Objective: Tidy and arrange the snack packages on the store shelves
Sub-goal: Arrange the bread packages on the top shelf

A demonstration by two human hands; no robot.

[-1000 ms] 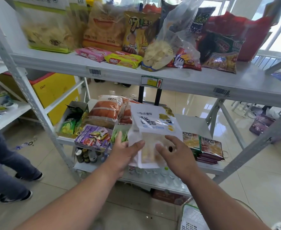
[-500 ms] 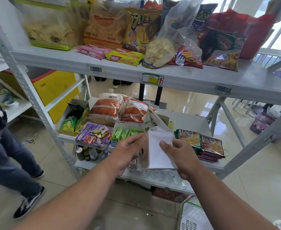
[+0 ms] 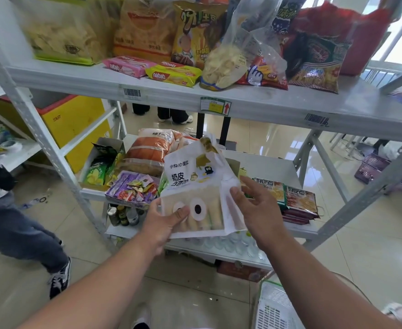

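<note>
Nearest, a white slotted basket [image 3: 275,307] sits on the floor at the lower right. Above it, the left hand [image 3: 164,224] grips the lower left corner of a white bread package [image 3: 195,193], thumb across its clear window, holding it tilted in the air in front of the middle shelf [image 3: 275,167]. The right hand [image 3: 259,207] rests its straight, relaxed fingers against the package's right edge without curling round it. Just behind the package, on the middle shelf, lie a purple candy box [image 3: 133,189] to the left and stacked cracker packs [image 3: 294,198] to the right, with orange bread bags [image 3: 152,150] farther back. Higher and farther, the top shelf [image 3: 278,103] carries a pink wafer pack [image 3: 126,65], a yellow wafer pack [image 3: 171,73] and large chip bags [image 3: 69,32]. A person in jeans [image 3: 12,229] stands at the far left.
</note>
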